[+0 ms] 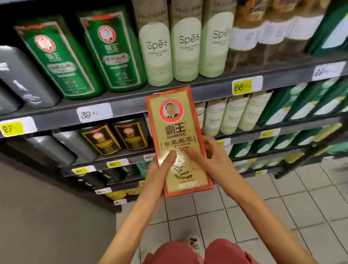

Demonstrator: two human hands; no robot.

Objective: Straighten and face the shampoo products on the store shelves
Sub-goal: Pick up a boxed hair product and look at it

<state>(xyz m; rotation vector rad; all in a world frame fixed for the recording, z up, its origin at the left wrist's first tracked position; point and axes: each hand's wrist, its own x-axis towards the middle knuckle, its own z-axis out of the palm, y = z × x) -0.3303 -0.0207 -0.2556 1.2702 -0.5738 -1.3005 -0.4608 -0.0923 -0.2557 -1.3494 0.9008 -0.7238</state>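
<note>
The left hand grips the gold shampoo box at its lower left edge, thumb on the front. The right hand pinches its lower right. The box stands upright, label facing near, before the second shelf, both hands equally close.

**One head cam, tipped down at the shelves**

Only a single wide-angle view here, worn on the person's head, so there's no second view to share anything with. It faces forward and tilts down. The shelves fill the top and run off far right, the tiled floor is near the bottom, and a grey wall is on the left. It's really close, with the top-row bottles right at the lens. The left hand and right hand hold a gold box dead centre. The edges are bent and blurry.
</note>
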